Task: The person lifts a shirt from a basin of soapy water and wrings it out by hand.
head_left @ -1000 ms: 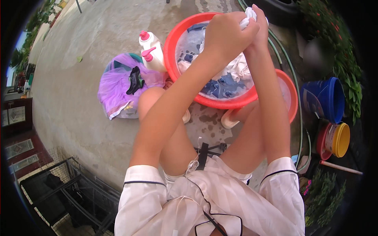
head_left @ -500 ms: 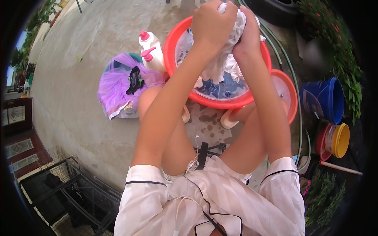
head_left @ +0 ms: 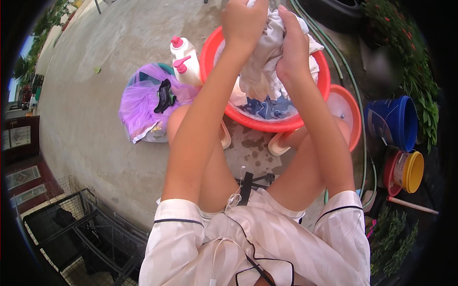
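Observation:
A wet white garment (head_left: 261, 66) hangs bunched between my two hands over a round red tub (head_left: 267, 125). My left hand (head_left: 245, 24) is closed in a fist around its upper part. Lower down and to the right, my right hand (head_left: 293, 50) is closed on the same cloth, thumb upward; its fingers are partly hidden. The lower folds droop toward bluish, sudsy water (head_left: 267, 108) in the tub. More white cloth (head_left: 314, 66) lies at the tub's right side. Both forearms reach forward above my bent knees.
Left of the tub stand white pump bottles (head_left: 190, 71) with pink tops. A purple tulle garment (head_left: 138, 105) with a black cloth (head_left: 164, 97) on it fills a teal basin (head_left: 164, 67). At right are a smaller red basin (head_left: 355, 114), green hose (head_left: 355, 90), blue bucket (head_left: 389, 121) and yellow bucket (head_left: 412, 171).
My left hand has moved slightly left, away from my right hand. The white garment is now spread wider between them, with more of it showing.

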Tool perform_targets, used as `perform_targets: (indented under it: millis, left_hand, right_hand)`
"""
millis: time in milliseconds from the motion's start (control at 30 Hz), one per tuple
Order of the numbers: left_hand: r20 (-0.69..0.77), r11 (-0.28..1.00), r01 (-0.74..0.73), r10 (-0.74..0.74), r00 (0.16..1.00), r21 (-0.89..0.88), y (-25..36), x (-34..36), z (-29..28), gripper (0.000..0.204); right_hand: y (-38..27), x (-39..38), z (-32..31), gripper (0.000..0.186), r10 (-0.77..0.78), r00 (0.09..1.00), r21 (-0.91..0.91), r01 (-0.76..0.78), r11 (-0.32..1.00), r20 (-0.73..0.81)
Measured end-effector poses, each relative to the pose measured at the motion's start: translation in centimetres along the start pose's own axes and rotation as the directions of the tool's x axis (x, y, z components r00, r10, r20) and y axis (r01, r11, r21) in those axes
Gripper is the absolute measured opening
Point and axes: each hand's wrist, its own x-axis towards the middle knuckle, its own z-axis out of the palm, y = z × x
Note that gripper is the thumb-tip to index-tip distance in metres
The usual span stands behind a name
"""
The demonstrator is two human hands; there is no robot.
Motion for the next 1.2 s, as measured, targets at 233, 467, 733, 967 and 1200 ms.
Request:
perform_targets:
  millis: [233,467,733,967,1200]
  left_hand:
    - [0.249,0.980,-0.127,0.087,0.965,0.152,1.3,-3.7,2.3,0.037]
    - [0.130,0.996,0.075,-0.081,0.988,0.054,-0.1,-0.3,1.5,0.036]
    - [0.149,0.999,0.028,-0.034,0.988,0.041,0.6,-1.5,2.3,0.036]
    - [0.245,0.995,-0.073,0.054,0.968,0.068,1.4,-2.6,1.5,0.033]
    - [0.079,0.992,-0.072,0.080,0.994,-0.107,-0.7,1.0,0.1,0.019]
  right_hand:
    - [-1.3,3.2,-2.1,0.024,0.087,0.986,0.062,-0.079,0.995,-0.140]
    - [-1.5,1.3,-0.9,0.022,0.046,0.986,0.050,-0.039,0.998,-0.158]
    - [-1.1,3.8,-3.5,0.014,-0.093,0.996,-0.001,0.093,0.996,-0.010]
    - [-0.8,3.3,-2.4,0.010,-0.148,0.988,0.062,0.145,0.987,0.040]
    - [-0.6,3.1,-3.3,0.015,-0.186,0.975,-0.185,0.206,0.961,0.121]
